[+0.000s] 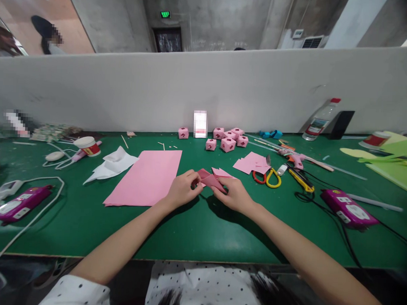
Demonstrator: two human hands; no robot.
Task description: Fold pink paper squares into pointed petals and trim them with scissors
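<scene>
Between my two hands is a piece of folded pink paper [209,178], held above the green table. My left hand [185,187] pinches its left end with thumb and fingers. On the other side my right hand [236,194] grips the right end, the fingertips partly hidden behind the paper. A stack of large pink paper sheets [149,177] lies beside my left hand. Small pink paper pieces [252,163] lie just beyond my right hand, touching the scissors [268,177] with red and yellow handles. Several folded pink paper cubes [228,143] stand farther back.
A phone-like bright screen [200,124] leans on the grey partition [125,96]. At left are crumpled white paper [112,163], a paper cup [87,146] and a purple power strip [21,204]. At right are a yellow cutter [301,180], a glue gun [295,160], a bottle [320,123] and cables.
</scene>
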